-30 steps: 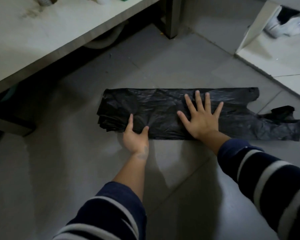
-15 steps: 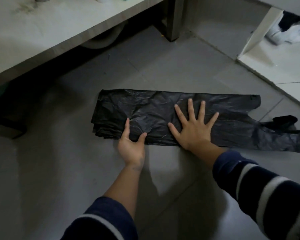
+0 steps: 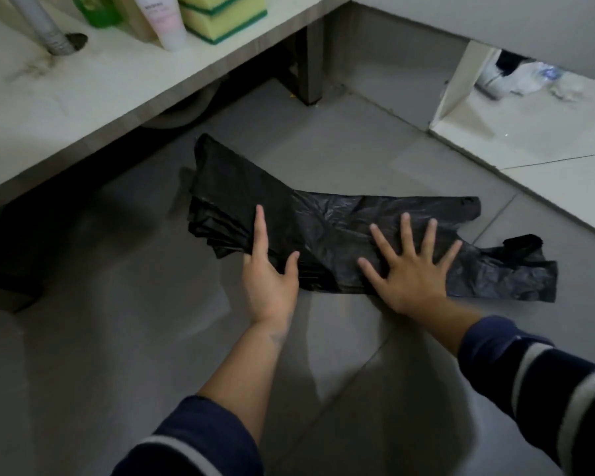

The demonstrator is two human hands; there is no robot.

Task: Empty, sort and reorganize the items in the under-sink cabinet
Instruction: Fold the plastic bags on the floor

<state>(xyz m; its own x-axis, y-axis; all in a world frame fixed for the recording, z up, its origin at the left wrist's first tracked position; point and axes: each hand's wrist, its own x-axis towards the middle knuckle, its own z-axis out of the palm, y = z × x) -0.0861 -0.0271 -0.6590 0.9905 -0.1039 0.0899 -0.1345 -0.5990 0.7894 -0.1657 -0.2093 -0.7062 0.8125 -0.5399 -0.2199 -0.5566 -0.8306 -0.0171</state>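
Black plastic bags (image 3: pixel 340 235), flattened stack, on grey tile floor (image 3: pixel 117 338) just in front of open cabinet shelf (image 3: pixel 83 97). Long axis runs left-right; handle loops point right, closed end at left lifted and folding over. Left hand (image 3: pixel 272 280) holds left end, thumb on top, index finger straight along raised flap. Right hand (image 3: pixel 409 269) flat, fingers spread wide, pressing middle down. Risk: slick layers slide apart and fold goes crooked if right-hand pressure eases; trapped air may spring fold back open.
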